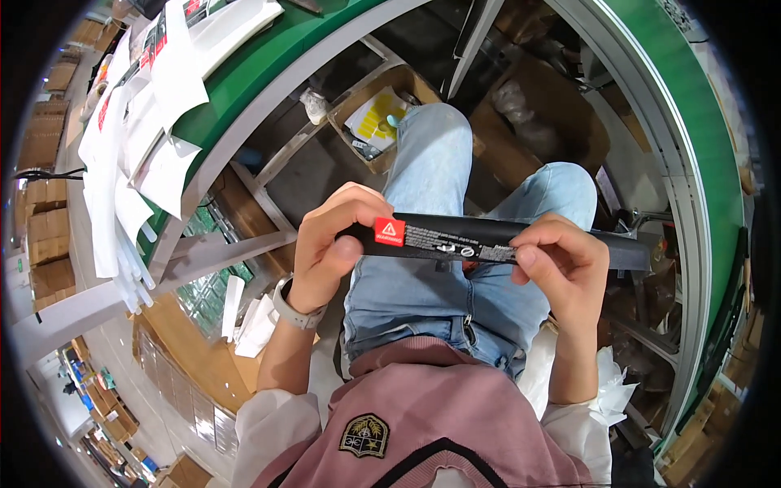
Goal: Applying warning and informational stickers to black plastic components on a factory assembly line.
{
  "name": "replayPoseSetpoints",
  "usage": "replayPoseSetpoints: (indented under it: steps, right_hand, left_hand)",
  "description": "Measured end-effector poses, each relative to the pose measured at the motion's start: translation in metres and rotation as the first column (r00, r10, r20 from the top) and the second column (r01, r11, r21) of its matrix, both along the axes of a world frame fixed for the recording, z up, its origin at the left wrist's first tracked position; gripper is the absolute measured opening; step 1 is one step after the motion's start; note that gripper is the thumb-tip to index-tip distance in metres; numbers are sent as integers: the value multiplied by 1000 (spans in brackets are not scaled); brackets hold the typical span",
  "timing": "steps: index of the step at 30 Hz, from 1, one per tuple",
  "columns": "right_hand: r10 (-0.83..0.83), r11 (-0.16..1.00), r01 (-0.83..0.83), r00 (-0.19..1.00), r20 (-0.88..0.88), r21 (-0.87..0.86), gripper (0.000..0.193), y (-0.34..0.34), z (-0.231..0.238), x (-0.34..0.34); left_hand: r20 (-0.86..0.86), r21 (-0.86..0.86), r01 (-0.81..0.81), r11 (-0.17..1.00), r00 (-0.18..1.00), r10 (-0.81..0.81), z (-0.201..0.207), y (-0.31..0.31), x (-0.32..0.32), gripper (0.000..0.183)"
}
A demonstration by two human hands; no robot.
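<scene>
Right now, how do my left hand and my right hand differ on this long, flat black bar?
The left hand has a pale grey strap around its wrist; the right hand has none. The left hand grips the long, flat black bar beside a squarish red label; the right hand grips it farther right, next to small white print. Both hands hold the same bar, thumbs showing.

L hand (pixel 319 244) & R hand (pixel 573 268) up over thighs (pixel 399 301), approx. level, both gripping w/ bent fingers (pixel 355 200); R thumb (pixel 538 267) & index (pixel 547 231) tips close tog. L forearm (pixel 285 358) & R forearm (pixel 574 366) pt. fwd, well apart.
</scene>
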State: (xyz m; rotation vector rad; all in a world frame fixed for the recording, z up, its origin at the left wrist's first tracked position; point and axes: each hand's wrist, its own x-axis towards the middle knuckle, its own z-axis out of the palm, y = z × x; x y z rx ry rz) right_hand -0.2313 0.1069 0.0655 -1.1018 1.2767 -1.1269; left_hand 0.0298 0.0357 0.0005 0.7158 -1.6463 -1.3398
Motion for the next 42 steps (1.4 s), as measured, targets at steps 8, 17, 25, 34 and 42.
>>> replayPoseSetpoints:
  steps: [8,17,25,34,42]
  right_hand:
    - [-58,992,82,970,-238,95,8,-3,-7,5]
    - [-7,1000,21,857,-515,21,9,-7,-9,13]
    - [2,1000,11,809,-588,19,9,-10,-11,16]
    - [25,999,4,822,-570,49,9,-12,-10,17]
    - [53,998,-36,844,-534,42,9,-11,-12,14]
  left_hand:
    - [63,-4,-104,995,993,104,1,7,-8,15]
    - [214,-83,-146,986,964,161,0,6,-12,20]
    - [252,-121,-158,980,950,185,-2,5,-13,24]
    - [270,-194,-126,973,947,176,-6,3,-5,34]
    - [242,-86,-147,985,956,164,-5,3,-1,42]
